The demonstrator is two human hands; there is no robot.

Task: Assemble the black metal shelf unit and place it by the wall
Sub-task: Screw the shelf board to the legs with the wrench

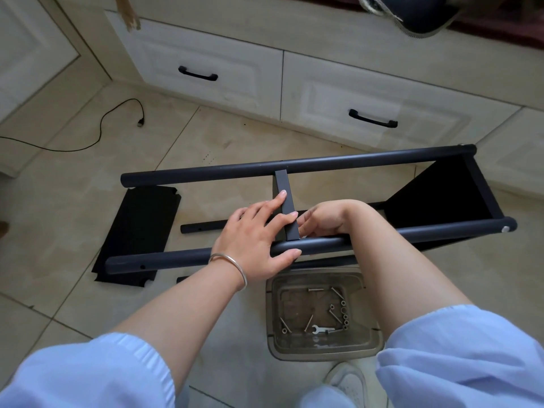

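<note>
From the head camera, we look down on a half-built black shelf frame (323,201) lying on its side on the tiled floor (235,136), in front of white drawers (206,66) with black handles. Two long round poles run left to right: the far pole (294,164) and the near pole (397,235). A flat crossbar (284,187) spans between them near the middle, and a black shelf panel (435,189) is fixed between them at the right end.

Our left hand (256,240) lies spread over the joint, fingers straight, the index along the crossbar and the thumb pressing on the near pole. A silver bangle (232,265) sits on that wrist. Our right hand (326,219) is curled just right of the crossbar's lower end, behind the near pole; its fingertips are hidden, so we cannot tell what, if anything, it pinches.

A loose black panel (138,231) lies flat on the floor at left, under the near pole's left end. A third pole (200,228) lies on the floor between the two raised ones. Near our knees a shallow tray (321,351) holds bolts (309,322), nuts and a small wrench (322,329). A black cable (100,128) trails across the floor at upper left.
</note>
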